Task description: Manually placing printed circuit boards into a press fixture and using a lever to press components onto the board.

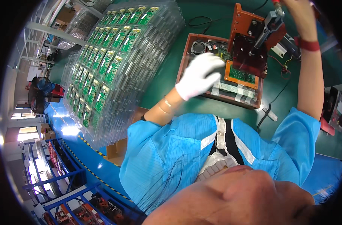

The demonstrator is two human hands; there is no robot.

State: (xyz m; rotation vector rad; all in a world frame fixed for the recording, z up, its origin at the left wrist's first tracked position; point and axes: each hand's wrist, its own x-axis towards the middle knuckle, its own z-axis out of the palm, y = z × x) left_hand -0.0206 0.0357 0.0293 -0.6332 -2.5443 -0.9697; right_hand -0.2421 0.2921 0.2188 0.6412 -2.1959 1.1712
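My left hand (199, 75), in a white glove, reaches into a brown test fixture (219, 96) on the green bench. Its blurred fingers lie over a green circuit board (224, 51) next to a round black speaker (198, 47); whether it grips anything is unclear. My right hand (298, 13), bare with a red wristband, is closed around the lever handle (273, 19) of the fixture's raised orange press head (250, 28). Under the head sits an orange-framed pin plate (241, 75).
Stacks of clear plastic trays (111, 60) filled with several green circuit boards stand to the left. Black cables (273, 101) run across the green mat on the right. A cardboard box (117, 150) sits at the bench edge. A fan (39, 94) and blue racks (62, 176) are beyond.
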